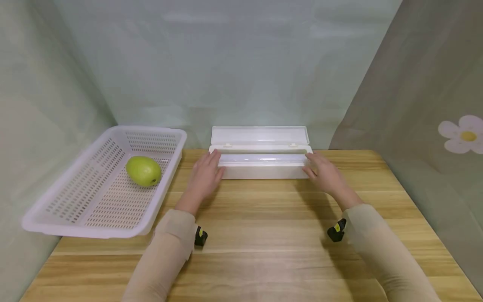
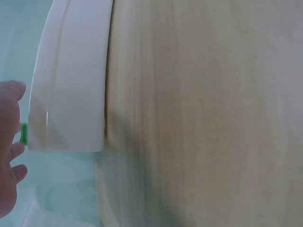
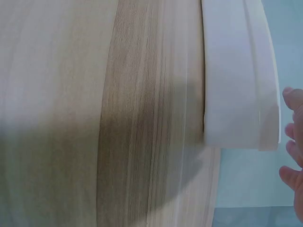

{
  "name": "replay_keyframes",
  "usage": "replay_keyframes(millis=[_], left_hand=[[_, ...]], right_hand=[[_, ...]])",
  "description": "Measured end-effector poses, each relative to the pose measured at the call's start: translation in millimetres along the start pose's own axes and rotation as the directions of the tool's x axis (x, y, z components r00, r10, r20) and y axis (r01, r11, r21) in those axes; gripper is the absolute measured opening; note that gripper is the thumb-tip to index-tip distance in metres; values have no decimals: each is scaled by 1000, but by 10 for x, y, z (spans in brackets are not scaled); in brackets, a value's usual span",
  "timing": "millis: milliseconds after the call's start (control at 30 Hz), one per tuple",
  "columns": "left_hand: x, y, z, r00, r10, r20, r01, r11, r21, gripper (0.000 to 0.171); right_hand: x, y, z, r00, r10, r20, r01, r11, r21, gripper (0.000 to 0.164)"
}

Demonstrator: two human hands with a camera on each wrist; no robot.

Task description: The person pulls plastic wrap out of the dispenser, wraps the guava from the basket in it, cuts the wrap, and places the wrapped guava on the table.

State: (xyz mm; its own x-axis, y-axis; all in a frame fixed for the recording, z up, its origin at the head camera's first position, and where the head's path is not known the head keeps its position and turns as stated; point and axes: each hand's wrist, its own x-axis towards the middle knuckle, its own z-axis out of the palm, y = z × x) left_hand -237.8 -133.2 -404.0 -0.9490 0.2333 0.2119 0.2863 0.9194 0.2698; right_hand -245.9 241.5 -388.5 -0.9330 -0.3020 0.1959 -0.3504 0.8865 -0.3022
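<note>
A long white cling film dispenser (image 1: 264, 172) stands at the back of the wooden table, its hinged lid (image 1: 260, 135) raised. Inside lies a shiny roll of film (image 1: 263, 158). At the dispenser's left end is my left hand (image 1: 203, 174), fingers loosely bent; in the left wrist view its fingertips are close to a small green piece (image 2: 24, 134) on that end. My right hand (image 1: 323, 173) is at the opposite end, thumb toward the front. The right wrist view shows a narrow gap between those fingertips and the dispenser (image 3: 236, 94). Whether the left fingers touch is unclear.
On the left a white plastic basket (image 1: 160, 200) with slotted walls holds a green, mango-like fruit (image 1: 144, 171). Pale cloth (image 1: 226, 75) hangs behind the table (image 1: 264, 243) and along both sides. A flower print (image 1: 463, 134) shows on the right-hand cloth.
</note>
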Motion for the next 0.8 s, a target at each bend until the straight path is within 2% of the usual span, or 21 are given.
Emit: replay_keyframes(millis=[233, 400, 800], left_hand=[[77, 8, -24, 999, 14, -51, -13, 1000, 3, 42], [113, 3, -28, 997, 21, -78, -22, 1000, -16, 37], [202, -5, -66, 998, -23, -61, 19, 998, -57, 30]], right_hand=[[55, -18, 13, 998, -62, -17, 62, 998, -3, 36], [105, -4, 31, 993, -111, -28, 111, 994, 13, 32], [254, -18, 35, 986, -165, -13, 165, 985, 44, 24]])
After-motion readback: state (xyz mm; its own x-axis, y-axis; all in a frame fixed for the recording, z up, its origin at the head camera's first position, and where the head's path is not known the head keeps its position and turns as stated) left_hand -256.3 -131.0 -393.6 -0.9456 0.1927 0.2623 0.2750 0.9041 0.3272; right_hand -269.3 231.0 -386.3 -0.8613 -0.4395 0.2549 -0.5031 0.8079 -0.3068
